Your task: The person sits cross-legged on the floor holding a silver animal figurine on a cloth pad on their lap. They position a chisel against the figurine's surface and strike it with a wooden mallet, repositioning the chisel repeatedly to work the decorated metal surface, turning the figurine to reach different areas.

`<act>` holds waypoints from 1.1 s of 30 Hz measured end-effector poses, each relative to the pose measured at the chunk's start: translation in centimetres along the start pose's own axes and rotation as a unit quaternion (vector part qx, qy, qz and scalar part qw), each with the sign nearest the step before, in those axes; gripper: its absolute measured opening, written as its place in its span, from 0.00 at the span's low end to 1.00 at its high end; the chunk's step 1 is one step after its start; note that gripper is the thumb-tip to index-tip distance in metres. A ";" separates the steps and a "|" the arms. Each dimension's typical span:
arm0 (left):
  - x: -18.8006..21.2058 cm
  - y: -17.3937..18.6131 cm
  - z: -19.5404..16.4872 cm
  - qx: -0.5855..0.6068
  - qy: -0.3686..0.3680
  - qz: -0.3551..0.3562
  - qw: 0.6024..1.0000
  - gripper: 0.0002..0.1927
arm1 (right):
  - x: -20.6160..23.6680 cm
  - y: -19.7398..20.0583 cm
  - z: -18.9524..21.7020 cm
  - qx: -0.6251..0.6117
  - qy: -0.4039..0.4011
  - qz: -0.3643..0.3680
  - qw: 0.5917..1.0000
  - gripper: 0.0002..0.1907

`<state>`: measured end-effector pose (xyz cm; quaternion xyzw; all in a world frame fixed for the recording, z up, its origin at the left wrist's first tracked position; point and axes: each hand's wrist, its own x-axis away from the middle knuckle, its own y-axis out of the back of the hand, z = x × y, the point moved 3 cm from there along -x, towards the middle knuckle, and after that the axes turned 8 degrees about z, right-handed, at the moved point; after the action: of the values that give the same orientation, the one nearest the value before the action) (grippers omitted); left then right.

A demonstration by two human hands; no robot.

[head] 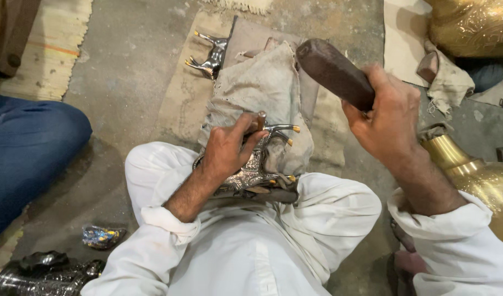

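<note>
A silver metal animal figurine [255,174] with gold-tipped legs lies on its side on a grey cloth [265,87] over my lap. My left hand [225,151] presses on it and pinches a small brown-headed punch [259,121] upright against the metal. Raised above and to the right, my right hand [386,118] grips a dark wooden mallet [332,71], its head pointing up-left. White sleeves and white trousers cover my arms and legs.
A second silver figurine [210,55] lies on cardboard at the top. Brass vessels [473,24] stand at the right, one [470,170] beside my right arm. A person's blue-clad leg [27,148] is at the left. Dark metal pieces [43,271] lie bottom left on the concrete floor.
</note>
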<state>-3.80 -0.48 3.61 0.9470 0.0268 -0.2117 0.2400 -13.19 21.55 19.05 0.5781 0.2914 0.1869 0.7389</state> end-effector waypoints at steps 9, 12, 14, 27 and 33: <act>-0.7 1.2 -0.3 0.029 -0.009 0.040 0.999 0.16 | 1.2 -1.1 -2.1 0.133 0.030 0.124 0.983 0.15; -1.2 1.5 -0.4 0.001 -0.030 0.096 0.995 0.14 | 1.9 -2.0 -2.7 0.103 -0.003 0.127 0.987 0.15; -1.3 1.5 -0.6 -0.003 -0.045 0.103 0.994 0.14 | 2.4 -2.2 -2.6 0.043 0.007 0.049 0.998 0.13; -0.6 0.7 0.1 -0.043 -0.043 0.082 0.995 0.15 | 3.0 -2.0 -1.2 0.109 0.063 0.027 0.992 0.18; -0.7 0.4 0.1 -0.041 -0.049 0.077 0.995 0.15 | 2.5 -1.8 -1.5 0.084 0.070 0.017 0.994 0.17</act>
<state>-4.41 -0.88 4.00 0.9240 -0.0492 -0.2377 0.2953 -12.41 23.69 16.52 0.6283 0.3468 0.2144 0.6625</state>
